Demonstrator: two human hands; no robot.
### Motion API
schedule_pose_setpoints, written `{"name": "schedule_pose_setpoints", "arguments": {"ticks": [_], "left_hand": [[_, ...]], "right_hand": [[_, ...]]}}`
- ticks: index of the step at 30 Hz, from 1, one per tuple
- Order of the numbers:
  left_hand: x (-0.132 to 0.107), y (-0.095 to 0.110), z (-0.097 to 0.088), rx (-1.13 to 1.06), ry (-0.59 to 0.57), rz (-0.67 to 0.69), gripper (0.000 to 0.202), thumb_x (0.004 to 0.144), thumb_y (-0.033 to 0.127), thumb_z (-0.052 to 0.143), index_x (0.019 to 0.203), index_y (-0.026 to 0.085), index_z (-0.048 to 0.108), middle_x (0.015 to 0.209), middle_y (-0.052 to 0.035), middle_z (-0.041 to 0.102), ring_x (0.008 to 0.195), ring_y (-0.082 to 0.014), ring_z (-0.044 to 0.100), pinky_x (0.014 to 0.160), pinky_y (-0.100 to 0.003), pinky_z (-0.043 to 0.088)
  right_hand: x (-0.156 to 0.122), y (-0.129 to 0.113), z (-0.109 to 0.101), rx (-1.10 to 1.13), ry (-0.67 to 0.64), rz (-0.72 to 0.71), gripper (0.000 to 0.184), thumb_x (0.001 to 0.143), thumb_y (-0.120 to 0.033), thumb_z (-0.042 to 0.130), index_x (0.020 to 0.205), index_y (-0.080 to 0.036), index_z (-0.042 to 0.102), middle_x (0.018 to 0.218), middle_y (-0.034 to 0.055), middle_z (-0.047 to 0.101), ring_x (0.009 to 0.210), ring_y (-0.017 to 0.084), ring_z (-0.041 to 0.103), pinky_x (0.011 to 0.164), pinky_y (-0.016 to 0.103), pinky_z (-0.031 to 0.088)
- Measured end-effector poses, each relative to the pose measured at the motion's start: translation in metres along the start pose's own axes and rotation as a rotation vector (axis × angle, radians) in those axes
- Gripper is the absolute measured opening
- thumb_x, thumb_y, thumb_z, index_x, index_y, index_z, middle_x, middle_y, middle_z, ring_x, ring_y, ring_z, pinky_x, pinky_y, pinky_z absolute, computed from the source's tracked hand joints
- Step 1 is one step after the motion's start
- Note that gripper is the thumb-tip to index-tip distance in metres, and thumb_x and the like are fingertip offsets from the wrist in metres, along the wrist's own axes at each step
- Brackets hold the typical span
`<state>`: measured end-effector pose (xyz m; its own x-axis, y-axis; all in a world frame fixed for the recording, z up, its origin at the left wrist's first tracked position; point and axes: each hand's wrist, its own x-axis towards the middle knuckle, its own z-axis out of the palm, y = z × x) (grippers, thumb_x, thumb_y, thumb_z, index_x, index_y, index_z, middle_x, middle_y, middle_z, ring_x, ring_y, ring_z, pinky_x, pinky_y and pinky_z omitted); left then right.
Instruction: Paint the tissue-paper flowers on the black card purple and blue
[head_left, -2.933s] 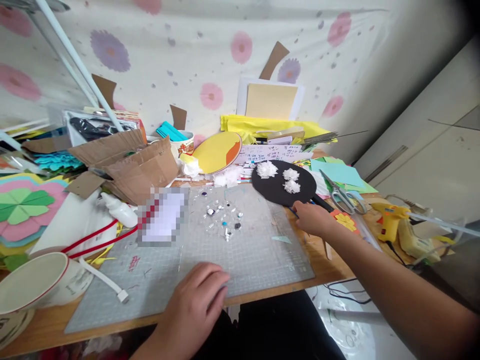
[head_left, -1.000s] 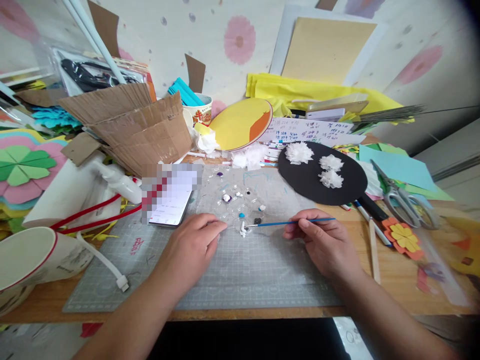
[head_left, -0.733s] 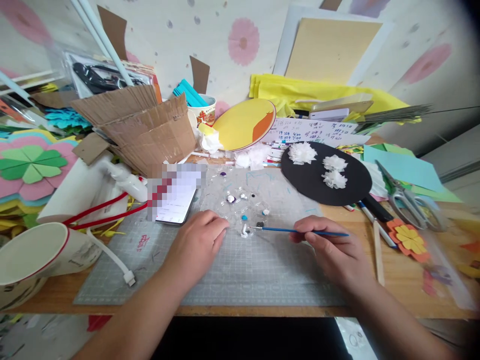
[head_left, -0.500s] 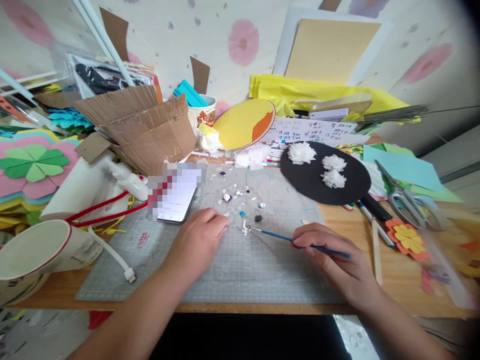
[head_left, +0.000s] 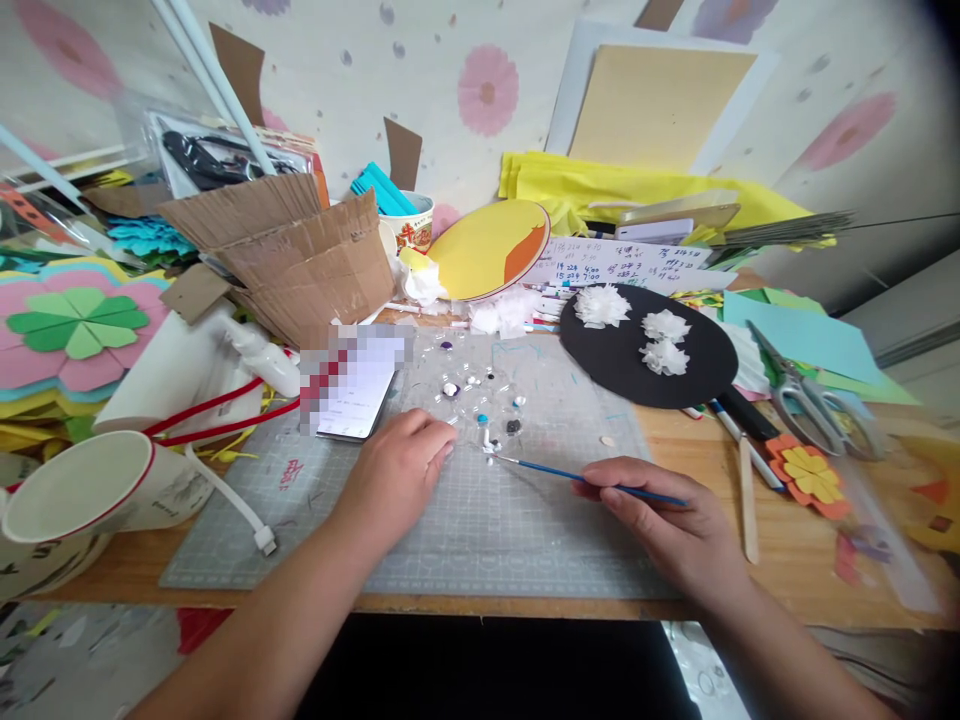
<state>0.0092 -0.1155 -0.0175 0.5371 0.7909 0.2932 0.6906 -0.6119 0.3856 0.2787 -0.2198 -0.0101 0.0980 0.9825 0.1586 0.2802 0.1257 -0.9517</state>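
Note:
My right hand pinches a thin blue paintbrush whose tip rests at a white blob of paint on a clear plastic palette. The palette lies on a grey cutting mat and carries small dabs of white, blue, black and purple paint. My left hand lies on the mat with its fingers curled, fingertips touching the palette's near left edge. A phone lies just left of the palette.
A black oval card with three white paper flowers sits at the back right. Scissors, a wooden stick and an orange paper flower lie to the right. A mug, cardboard pieces and paper clutter fill the left.
My right hand came from the black card with the paintbrush and set its tip at the white paint. My left hand moved up the mat to the palette's edge.

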Motion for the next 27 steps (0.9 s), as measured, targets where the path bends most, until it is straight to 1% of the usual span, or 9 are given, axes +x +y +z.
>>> {"name": "schedule_pose_setpoints", "arguments": {"ticks": [6, 10, 13, 15, 17, 19, 21, 23, 27], "left_hand": [[0.001, 0.000, 0.000, -0.002, -0.008, -0.010, 0.020, 0.092, 0.012, 0.052, 0.083, 0.019, 0.068, 0.086, -0.0051, 0.066, 0.079, -0.0204, 0.062, 0.073, -0.035, 0.048], [0.001, 0.000, 0.000, -0.006, -0.015, -0.014, 0.019, 0.092, 0.012, 0.052, 0.083, 0.019, 0.068, 0.086, -0.0055, 0.066, 0.080, -0.0206, 0.062, 0.073, -0.035, 0.049], [0.002, 0.000, -0.001, -0.003, -0.021, -0.018, 0.019, 0.092, 0.013, 0.053, 0.083, 0.019, 0.068, 0.085, -0.0052, 0.066, 0.079, -0.0206, 0.062, 0.073, -0.035, 0.049], [0.002, 0.000, -0.001, -0.001, -0.024, -0.019, 0.019, 0.092, 0.013, 0.053, 0.084, 0.020, 0.068, 0.085, -0.0049, 0.066, 0.079, -0.0204, 0.062, 0.073, -0.035, 0.049], [0.002, 0.000, -0.001, -0.001, -0.025, -0.019, 0.018, 0.092, 0.013, 0.053, 0.084, 0.020, 0.068, 0.086, -0.0049, 0.066, 0.080, -0.0205, 0.062, 0.074, -0.035, 0.049], [0.001, -0.001, -0.001, -0.004, -0.023, -0.017, 0.018, 0.091, 0.012, 0.053, 0.084, 0.019, 0.068, 0.086, -0.0052, 0.066, 0.080, -0.0208, 0.062, 0.073, -0.035, 0.049], [0.001, -0.001, -0.001, -0.011, -0.020, -0.013, 0.018, 0.092, 0.013, 0.053, 0.085, 0.019, 0.068, 0.086, -0.0058, 0.066, 0.080, -0.0213, 0.062, 0.073, -0.035, 0.049], [0.001, -0.001, 0.000, -0.021, -0.019, -0.009, 0.018, 0.092, 0.013, 0.053, 0.085, 0.018, 0.068, 0.086, -0.0063, 0.066, 0.080, -0.0215, 0.062, 0.074, -0.035, 0.048], [0.000, 0.000, 0.000, -0.035, -0.021, -0.010, 0.020, 0.093, 0.014, 0.051, 0.084, 0.019, 0.068, 0.085, -0.0062, 0.066, 0.080, -0.0222, 0.061, 0.074, -0.036, 0.048]], "right_hand": [[-0.002, -0.003, -0.002, -0.146, -0.021, -0.058, 0.011, 0.084, -0.025, 0.070, 0.090, -0.028, 0.079, 0.083, 0.0029, 0.080, 0.075, 0.018, 0.076, 0.068, 0.025, 0.062], [-0.004, -0.003, -0.002, -0.147, -0.039, -0.055, 0.011, 0.084, -0.027, 0.070, 0.088, -0.028, 0.080, 0.084, 0.0037, 0.080, 0.075, 0.019, 0.076, 0.069, 0.027, 0.063], [-0.004, -0.003, -0.002, -0.119, -0.050, -0.008, 0.011, 0.083, -0.030, 0.070, 0.086, -0.026, 0.080, 0.081, 0.0051, 0.080, 0.072, 0.020, 0.076, 0.066, 0.028, 0.062], [-0.004, -0.001, -0.002, -0.051, -0.061, 0.067, 0.012, 0.082, -0.033, 0.072, 0.085, -0.025, 0.080, 0.079, 0.0060, 0.080, 0.071, 0.021, 0.076, 0.065, 0.028, 0.062], [-0.004, 0.002, -0.001, 0.100, -0.049, 0.165, 0.013, 0.081, -0.036, 0.075, 0.085, -0.025, 0.080, 0.077, 0.0064, 0.079, 0.072, 0.021, 0.076, 0.066, 0.028, 0.062], [-0.004, 0.007, 0.000, 0.283, 0.006, 0.234, 0.014, 0.078, -0.038, 0.078, 0.084, -0.025, 0.080, 0.074, 0.0059, 0.079, 0.071, 0.021, 0.076, 0.068, 0.029, 0.062], [-0.004, 0.010, 0.001, 0.378, 0.077, 0.235, 0.015, 0.076, -0.039, 0.080, 0.083, -0.026, 0.080, 0.074, 0.0055, 0.079, 0.071, 0.020, 0.076, 0.070, 0.030, 0.062], [-0.003, 0.011, 0.000, 0.314, 0.101, 0.184, 0.014, 0.078, -0.037, 0.079, 0.086, -0.026, 0.080, 0.080, 0.0059, 0.079, 0.075, 0.021, 0.076, 0.073, 0.031, 0.062], [-0.003, 0.002, -0.004, -0.012, 0.040, 0.000, 0.010, 0.084, -0.030, 0.072, 0.090, -0.029, 0.080, 0.091, 0.0060, 0.079, 0.086, 0.022, 0.074, 0.078, 0.033, 0.061]]}}
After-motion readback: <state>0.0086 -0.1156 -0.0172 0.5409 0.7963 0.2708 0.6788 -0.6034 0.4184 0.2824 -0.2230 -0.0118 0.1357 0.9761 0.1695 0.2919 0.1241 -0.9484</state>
